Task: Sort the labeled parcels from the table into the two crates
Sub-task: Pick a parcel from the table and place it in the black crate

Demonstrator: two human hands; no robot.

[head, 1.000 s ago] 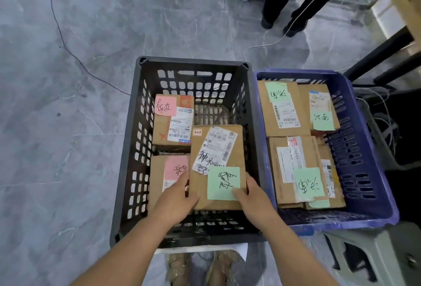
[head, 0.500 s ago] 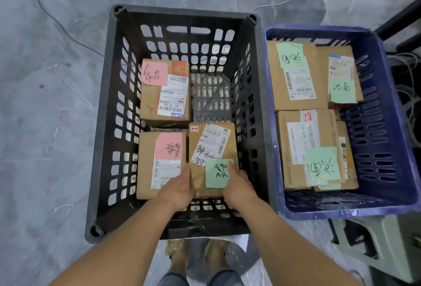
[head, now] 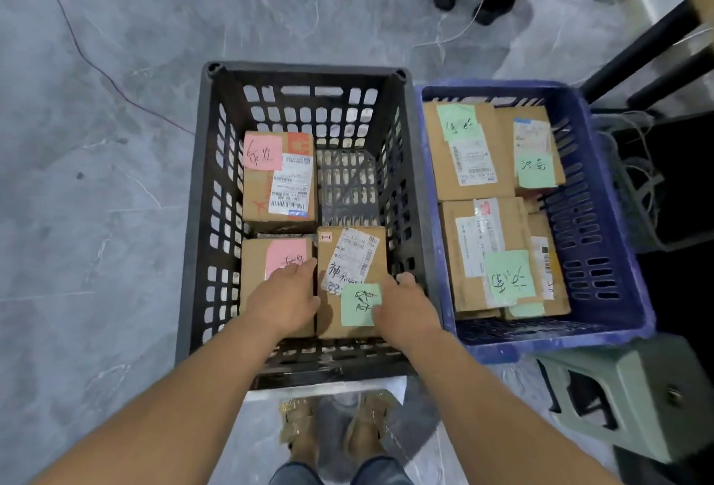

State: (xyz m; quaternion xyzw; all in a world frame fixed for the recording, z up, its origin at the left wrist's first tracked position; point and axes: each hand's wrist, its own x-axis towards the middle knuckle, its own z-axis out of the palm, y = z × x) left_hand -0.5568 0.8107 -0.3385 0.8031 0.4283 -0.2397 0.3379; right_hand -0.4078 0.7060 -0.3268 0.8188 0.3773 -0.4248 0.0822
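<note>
While left hand [head: 284, 299] and right hand [head: 405, 305] grip one parcel [head: 349, 258], black crate [head: 305, 69] holds three, blue crate [head: 597, 194] four

A grey, marble-veined tiled floor [head: 116, 291] carries everything here. A black slotted plastic crate [head: 193, 214] and a blue slotted plastic crate [head: 633, 291] sit side by side, touching; the black one's near edge seems to rest on a pale ledge [head: 324, 388], though its support is mostly hidden. A grey-green plastic stool [head: 637, 388] stands at the blue crate's near right corner. A thin dark red cable [head: 89, 59] trails across the floor far left, and a white cord [head: 459, 34] beyond the crates.
</note>
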